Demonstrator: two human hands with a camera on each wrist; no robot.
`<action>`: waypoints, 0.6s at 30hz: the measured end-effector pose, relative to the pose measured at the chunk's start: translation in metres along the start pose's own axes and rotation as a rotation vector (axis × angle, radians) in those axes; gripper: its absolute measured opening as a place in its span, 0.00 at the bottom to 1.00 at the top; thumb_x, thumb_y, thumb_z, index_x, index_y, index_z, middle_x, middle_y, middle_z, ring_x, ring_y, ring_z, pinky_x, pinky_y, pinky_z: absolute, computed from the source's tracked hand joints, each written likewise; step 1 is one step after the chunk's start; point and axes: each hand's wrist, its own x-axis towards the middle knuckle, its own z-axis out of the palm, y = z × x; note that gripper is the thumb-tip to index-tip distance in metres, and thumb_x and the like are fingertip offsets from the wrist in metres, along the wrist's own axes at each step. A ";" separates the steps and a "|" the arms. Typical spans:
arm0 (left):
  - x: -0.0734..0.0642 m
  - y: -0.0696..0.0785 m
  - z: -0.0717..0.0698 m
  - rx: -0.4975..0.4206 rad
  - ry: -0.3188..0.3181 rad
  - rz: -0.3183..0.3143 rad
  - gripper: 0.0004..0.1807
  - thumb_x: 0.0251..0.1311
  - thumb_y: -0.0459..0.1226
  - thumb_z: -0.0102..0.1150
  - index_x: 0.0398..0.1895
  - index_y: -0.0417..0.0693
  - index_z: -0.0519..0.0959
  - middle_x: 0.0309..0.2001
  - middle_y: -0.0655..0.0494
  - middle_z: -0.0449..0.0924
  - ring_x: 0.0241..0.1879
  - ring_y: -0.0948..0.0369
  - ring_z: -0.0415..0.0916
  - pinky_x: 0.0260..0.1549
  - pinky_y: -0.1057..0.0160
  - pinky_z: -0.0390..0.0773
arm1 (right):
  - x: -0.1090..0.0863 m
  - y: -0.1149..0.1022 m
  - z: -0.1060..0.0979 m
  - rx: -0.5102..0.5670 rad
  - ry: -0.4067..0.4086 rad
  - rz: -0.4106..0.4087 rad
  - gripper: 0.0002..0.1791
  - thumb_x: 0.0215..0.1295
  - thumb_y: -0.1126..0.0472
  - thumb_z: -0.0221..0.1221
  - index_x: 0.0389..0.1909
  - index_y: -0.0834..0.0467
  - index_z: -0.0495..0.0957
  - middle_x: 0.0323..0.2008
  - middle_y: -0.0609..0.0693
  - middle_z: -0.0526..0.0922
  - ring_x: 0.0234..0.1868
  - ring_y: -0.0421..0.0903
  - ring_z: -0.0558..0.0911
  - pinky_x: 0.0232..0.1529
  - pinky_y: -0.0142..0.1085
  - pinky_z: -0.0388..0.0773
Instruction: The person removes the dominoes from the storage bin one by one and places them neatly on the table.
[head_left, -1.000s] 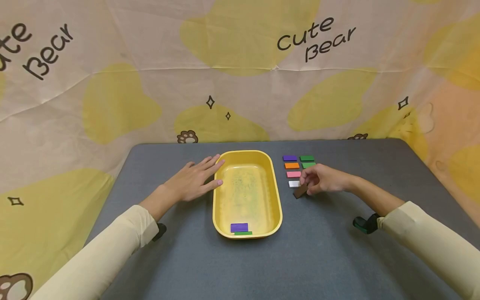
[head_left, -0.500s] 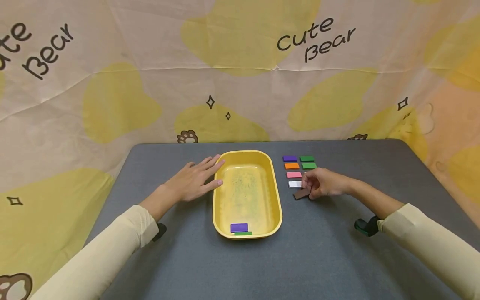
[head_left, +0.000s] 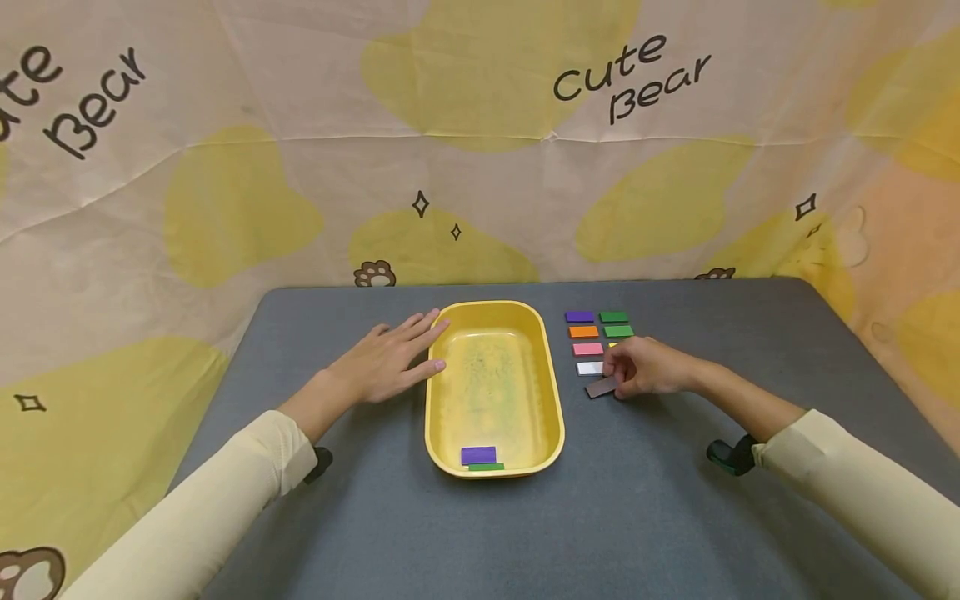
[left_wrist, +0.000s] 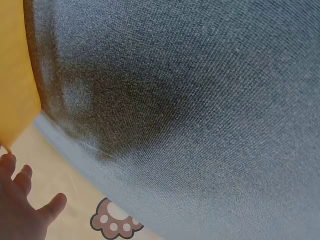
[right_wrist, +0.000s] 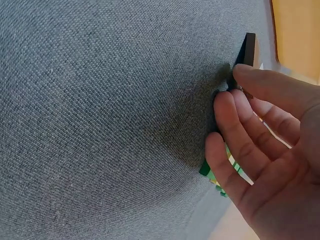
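In the head view my right hand (head_left: 647,367) pinches a brown domino block (head_left: 601,387) by its right end, low over the table, beside a white block (head_left: 589,368). The right wrist view shows the dark edge of this brown block (right_wrist: 250,47) beyond my thumb, with the other fingers loosely bent near the cloth. My left hand (head_left: 386,360) lies with fingers spread over the left rim of a yellow plastic basin (head_left: 557,408). Inside the basin, near its front wall, are a purple block (head_left: 478,455) and a green block (head_left: 486,467).
Purple (head_left: 580,317), orange (head_left: 584,332) and pink (head_left: 588,349) blocks form a column with the white one. Dark green (head_left: 614,317) and light green (head_left: 618,332) blocks lie to their right, and a yellow block is mostly hidden by my right hand. A printed cloth (head_left: 480,167) hangs behind the grey table (head_left: 480,542).
The brown block has tilted flatter and come down slightly towards the table. My right hand shifted a little right and nearer, baring part of a yellow block. My left hand stayed put.
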 end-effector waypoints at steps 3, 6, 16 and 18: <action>0.000 0.000 0.001 0.002 0.003 0.001 0.40 0.73 0.63 0.35 0.81 0.54 0.47 0.80 0.52 0.43 0.77 0.49 0.47 0.66 0.34 0.54 | 0.001 0.000 0.001 -0.007 -0.003 0.009 0.11 0.56 0.69 0.69 0.38 0.61 0.78 0.27 0.47 0.76 0.30 0.44 0.74 0.30 0.32 0.73; 0.001 0.000 0.001 0.005 0.007 0.004 0.40 0.73 0.63 0.36 0.81 0.54 0.47 0.80 0.51 0.43 0.77 0.49 0.47 0.66 0.33 0.55 | 0.001 0.000 0.002 -0.007 -0.007 0.009 0.11 0.56 0.69 0.70 0.37 0.61 0.78 0.26 0.47 0.76 0.29 0.43 0.74 0.29 0.32 0.72; 0.001 -0.001 0.001 0.003 0.011 0.008 0.40 0.74 0.63 0.35 0.81 0.54 0.47 0.80 0.50 0.44 0.77 0.48 0.48 0.66 0.33 0.55 | 0.003 0.000 0.004 -0.047 0.008 -0.002 0.10 0.56 0.67 0.70 0.36 0.60 0.78 0.26 0.46 0.75 0.29 0.42 0.74 0.29 0.31 0.72; 0.001 -0.001 0.001 0.003 0.010 0.007 0.40 0.74 0.63 0.35 0.81 0.54 0.47 0.80 0.51 0.43 0.77 0.48 0.48 0.66 0.33 0.55 | 0.004 0.000 0.004 -0.054 0.013 0.003 0.10 0.56 0.67 0.70 0.36 0.60 0.78 0.27 0.46 0.75 0.29 0.42 0.74 0.29 0.31 0.72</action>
